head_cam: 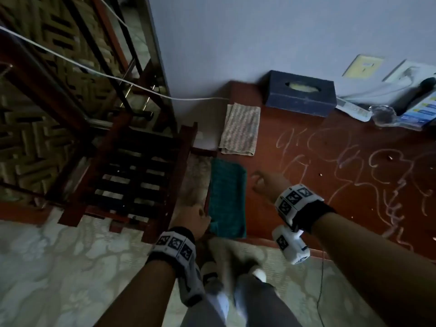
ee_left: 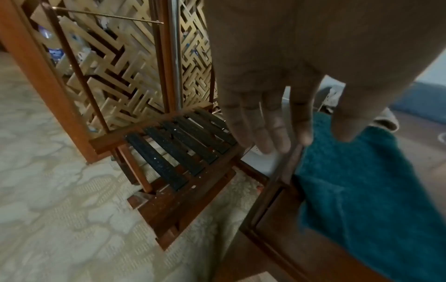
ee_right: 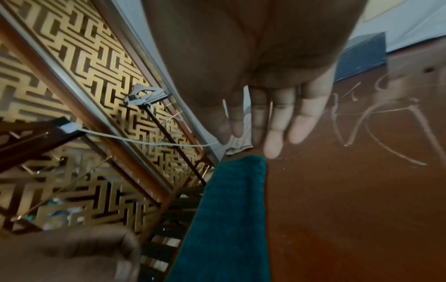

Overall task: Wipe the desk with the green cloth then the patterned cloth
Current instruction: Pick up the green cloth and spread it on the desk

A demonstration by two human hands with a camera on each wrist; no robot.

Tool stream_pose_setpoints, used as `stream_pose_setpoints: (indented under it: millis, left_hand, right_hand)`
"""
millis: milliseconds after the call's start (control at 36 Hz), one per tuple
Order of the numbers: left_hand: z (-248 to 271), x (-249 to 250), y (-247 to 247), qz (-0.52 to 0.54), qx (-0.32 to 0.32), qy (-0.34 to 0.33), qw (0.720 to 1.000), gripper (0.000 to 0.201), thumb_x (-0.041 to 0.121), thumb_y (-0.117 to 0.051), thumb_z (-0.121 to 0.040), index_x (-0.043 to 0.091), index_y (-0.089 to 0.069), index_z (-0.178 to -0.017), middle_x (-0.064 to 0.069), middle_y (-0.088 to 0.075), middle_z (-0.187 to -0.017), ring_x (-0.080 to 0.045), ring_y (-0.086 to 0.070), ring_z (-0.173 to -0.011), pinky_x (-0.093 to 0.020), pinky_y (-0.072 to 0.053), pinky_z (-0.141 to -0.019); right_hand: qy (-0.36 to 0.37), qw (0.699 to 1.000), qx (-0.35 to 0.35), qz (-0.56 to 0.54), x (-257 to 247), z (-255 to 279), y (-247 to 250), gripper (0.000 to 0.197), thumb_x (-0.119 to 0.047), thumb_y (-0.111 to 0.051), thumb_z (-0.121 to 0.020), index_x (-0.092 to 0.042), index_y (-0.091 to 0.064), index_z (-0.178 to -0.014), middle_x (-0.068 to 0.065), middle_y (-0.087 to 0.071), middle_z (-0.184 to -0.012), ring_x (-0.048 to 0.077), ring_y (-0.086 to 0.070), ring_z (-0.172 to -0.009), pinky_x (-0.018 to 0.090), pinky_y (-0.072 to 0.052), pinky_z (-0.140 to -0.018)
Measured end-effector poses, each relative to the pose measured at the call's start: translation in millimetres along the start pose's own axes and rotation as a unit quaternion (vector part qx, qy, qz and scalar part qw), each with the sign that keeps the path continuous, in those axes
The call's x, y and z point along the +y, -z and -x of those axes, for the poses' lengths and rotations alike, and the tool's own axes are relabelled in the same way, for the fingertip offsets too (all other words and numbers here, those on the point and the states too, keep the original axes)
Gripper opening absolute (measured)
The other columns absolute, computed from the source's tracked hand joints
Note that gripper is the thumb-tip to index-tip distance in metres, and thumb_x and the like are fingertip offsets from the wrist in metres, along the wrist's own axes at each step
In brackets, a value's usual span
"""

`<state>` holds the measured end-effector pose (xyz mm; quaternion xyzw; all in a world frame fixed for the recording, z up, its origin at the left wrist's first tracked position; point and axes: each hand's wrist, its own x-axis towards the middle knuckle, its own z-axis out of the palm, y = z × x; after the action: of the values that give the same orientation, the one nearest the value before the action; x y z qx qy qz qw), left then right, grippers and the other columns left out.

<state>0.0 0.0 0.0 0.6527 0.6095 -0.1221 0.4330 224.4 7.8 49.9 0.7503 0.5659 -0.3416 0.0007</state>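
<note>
A folded green cloth (head_cam: pixel 227 197) (ee_left: pixel 362 181) (ee_right: pixel 224 219) lies on the left end of the reddish wooden desk (head_cam: pixel 330 161), which is covered in pale chalk-like scribbles (head_cam: pixel 354 166). Beyond it lies a folded patterned cloth (head_cam: pixel 240 129). My left hand (head_cam: pixel 195 220) (ee_left: pixel 277 133) hovers at the desk's left edge beside the green cloth, fingers straight, holding nothing. My right hand (head_cam: pixel 259 184) (ee_right: pixel 270 129) hangs over the desk just right of the green cloth, fingers extended and empty.
A dark blue tissue box (head_cam: pixel 299 93) stands at the back by the wall. Papers, a clear glass item (head_cam: pixel 383 114) and a dark handle lie at the back right. A slatted wooden rack (head_cam: pixel 132 178) stands on the floor to the left. A white cord (head_cam: pixel 94 72) runs to the wall.
</note>
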Motion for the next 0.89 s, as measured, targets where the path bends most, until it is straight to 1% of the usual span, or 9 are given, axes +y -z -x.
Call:
stream_pose_setpoints:
  millis: [111,194,278,389,500,611,694,778,889]
  left_hand:
    - [-6.1,-4.5,-6.3,0.000,-0.014,0.034,0.999,0.040,0.040,-0.048,-0.096,0.012,-0.050,-0.123,-0.009,-0.057,-0.123,-0.027,-0.055,-0.108,-0.035,-0.045,-0.088]
    - [-7.8,-1.3,-10.4,0.005,-0.024,0.051,0.998,0.049,0.046,-0.046,-0.095,0.011,-0.047,-0.129,-0.008,-0.057,-0.124,-0.027,-0.056,-0.110,-0.037,-0.046,-0.093]
    - [-12.6,1.0,-14.7,-0.014,-0.019,0.063,0.998,0.051,0.054,-0.046,-0.092,0.012,-0.054,-0.119,-0.009,-0.061,-0.115,-0.026,-0.058,-0.102,-0.038,-0.049,-0.089]
    - [-16.4,6.7,-20.0,-0.050,-0.015,0.063,0.997,0.053,0.059,-0.046,-0.090,0.014,-0.053,-0.116,-0.010,-0.060,-0.113,-0.027,-0.059,-0.099,-0.038,-0.050,-0.083]
    - [-18.7,8.0,-26.8,-0.047,0.019,0.070,0.996,0.052,0.050,-0.052,-0.090,0.015,-0.048,-0.128,-0.009,-0.059,-0.122,-0.027,-0.057,-0.110,-0.036,-0.048,-0.088]
    - [-18.9,10.8,-28.6,-0.012,0.041,0.089,0.995,0.042,0.037,-0.058,-0.089,0.010,-0.045,-0.119,-0.011,-0.058,-0.119,-0.028,-0.055,-0.110,-0.034,-0.044,-0.084]
    - [-20.0,12.8,-28.3,0.015,0.052,0.092,0.994,0.039,0.025,-0.059,-0.088,0.008,-0.042,-0.118,-0.014,-0.059,-0.115,-0.031,-0.056,-0.107,-0.036,-0.044,-0.082]
    - [-21.2,15.4,-28.0,0.039,0.068,0.087,0.993,0.035,0.014,-0.054,-0.088,0.005,-0.040,-0.119,-0.017,-0.060,-0.112,-0.032,-0.057,-0.103,-0.036,-0.044,-0.080]
    - [-18.8,18.6,-25.9,0.050,0.075,0.081,0.993,0.030,0.009,-0.047,-0.091,0.003,-0.041,-0.120,-0.018,-0.059,-0.113,-0.032,-0.055,-0.104,-0.030,-0.038,-0.075]
  right_hand:
    - [0.072,0.996,-0.036,0.028,-20.4,-22.3,-4.3,0.033,-0.010,-0.049,-0.093,-0.014,-0.058,-0.124,0.009,-0.059,-0.126,0.026,-0.058,-0.110,0.034,-0.047,-0.091]
    - [0.141,0.984,-0.067,0.091,-36.2,-40.0,-3.5,0.034,-0.011,-0.045,-0.096,-0.018,-0.055,-0.128,0.006,-0.052,-0.134,0.024,-0.054,-0.115,0.029,-0.042,-0.090]
    - [0.165,0.970,-0.089,0.153,-50.4,-59.6,-5.7,0.041,-0.006,-0.038,-0.097,-0.023,-0.052,-0.131,0.002,-0.043,-0.142,0.023,-0.050,-0.120,0.024,-0.040,-0.087]
    - [0.214,0.942,-0.133,0.222,-59.8,-84.9,-17.2,0.053,0.005,-0.040,-0.093,-0.024,-0.046,-0.137,0.003,-0.033,-0.149,0.026,-0.042,-0.130,0.037,-0.045,-0.097]
    - [0.265,0.909,-0.178,0.269,-58.0,-104.3,-30.2,0.070,0.017,-0.043,-0.086,-0.021,-0.038,-0.144,0.003,-0.020,-0.157,0.027,-0.031,-0.139,0.039,-0.041,-0.102]
    - [0.284,0.893,-0.198,0.289,-50.8,-116.6,-42.7,0.070,0.014,-0.043,-0.088,-0.023,-0.033,-0.146,0.002,-0.018,-0.157,0.028,-0.030,-0.139,0.042,-0.042,-0.101]
    - [0.293,0.881,-0.210,0.305,-43.7,-120.9,-48.9,0.066,0.011,-0.044,-0.091,-0.024,-0.032,-0.146,0.003,-0.015,-0.157,0.029,-0.028,-0.140,0.038,-0.041,-0.102]
    - [0.309,0.886,-0.189,0.290,-38.9,-121.7,-53.2,0.063,0.010,-0.048,-0.089,-0.023,-0.040,-0.142,0.006,-0.018,-0.155,0.031,-0.034,-0.135,0.036,-0.043,-0.099]
    - [0.275,0.910,-0.185,0.248,-40.2,-118.2,-58.8,0.041,-0.005,-0.048,-0.093,-0.018,-0.054,-0.132,0.010,-0.037,-0.144,0.030,-0.042,-0.127,0.034,-0.037,-0.101]
